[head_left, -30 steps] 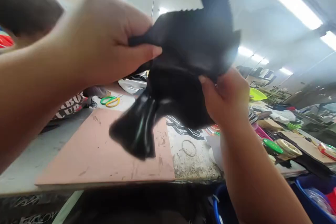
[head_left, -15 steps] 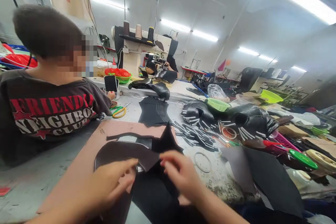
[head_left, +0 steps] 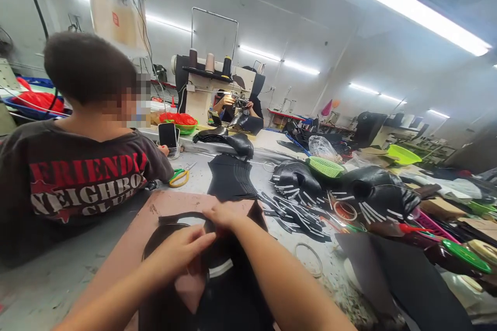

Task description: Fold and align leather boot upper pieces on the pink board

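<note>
Dark, flat cut pieces (head_left: 240,300) that look like leather lie on a pinkish board (head_left: 116,253) in front of me. My left hand (head_left: 182,248) rests over their left part, fingers stretched to the right and apart from one another. Beyond it my right hand (head_left: 223,217) reaches across to the far edge, its fingers bent and closed at a dark piece by a narrow dark strip (head_left: 174,219). Its fingertips partly hide what they pinch. A pale curved band (head_left: 220,269) shows between my forearms.
A person in a printed shirt (head_left: 89,176) sits at left, near scissors (head_left: 180,176) and a phone (head_left: 169,137). Ahead are stacked black pieces (head_left: 231,176) and a sewing machine (head_left: 217,83) with someone's hands at it. At right lie black strips (head_left: 295,217), a ring (head_left: 308,259) and a green-lidded jar (head_left: 466,256).
My right hand has moved away from me and left, to the far edge of the dark pieces. My left hand has shifted slightly right and forward. The camera view has tilted up.
</note>
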Motion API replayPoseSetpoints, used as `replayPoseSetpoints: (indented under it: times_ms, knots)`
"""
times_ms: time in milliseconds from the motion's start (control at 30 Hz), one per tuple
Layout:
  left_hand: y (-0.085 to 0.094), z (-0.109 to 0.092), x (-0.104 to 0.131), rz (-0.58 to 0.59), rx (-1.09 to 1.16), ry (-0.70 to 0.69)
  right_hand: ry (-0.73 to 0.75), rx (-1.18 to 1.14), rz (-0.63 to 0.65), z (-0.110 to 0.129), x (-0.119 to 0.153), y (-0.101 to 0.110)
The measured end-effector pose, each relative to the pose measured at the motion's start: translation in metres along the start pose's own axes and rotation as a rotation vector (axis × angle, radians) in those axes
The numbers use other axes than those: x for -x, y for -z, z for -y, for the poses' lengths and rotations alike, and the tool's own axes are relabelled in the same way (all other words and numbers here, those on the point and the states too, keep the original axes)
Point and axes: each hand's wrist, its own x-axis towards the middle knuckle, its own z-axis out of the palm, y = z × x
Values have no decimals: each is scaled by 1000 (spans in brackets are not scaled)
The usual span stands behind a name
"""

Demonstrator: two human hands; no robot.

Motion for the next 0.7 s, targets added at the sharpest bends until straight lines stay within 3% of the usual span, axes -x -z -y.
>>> replayPoseSetpoints:
  times_ms: [167, 233, 333, 400, 433, 567, 700]
  knots:
    - [7, 7, 48, -497, 421, 120, -165, -109, -88, 12, 11, 10]
    - [7, -1, 60, -663, 568, 118, -99, -225, -180, 29, 26, 25]
    - [12, -14, 69, -849, 721, 47, 162, -507, -281, 50, 65, 42]
    - [16, -12, 72, -890, 813, 91, 272, -627, -325, 50, 96, 39]
    - [17, -6, 75, -890, 849, 151, 258, -683, -348, 44, 111, 34]
    - [19, 33, 89, -831, 882, 419, 27, -955, -459, -11, 155, -7]
    - [22, 55, 102, -751, 879, 377, -237, -1076, -486, -61, 178, -44]
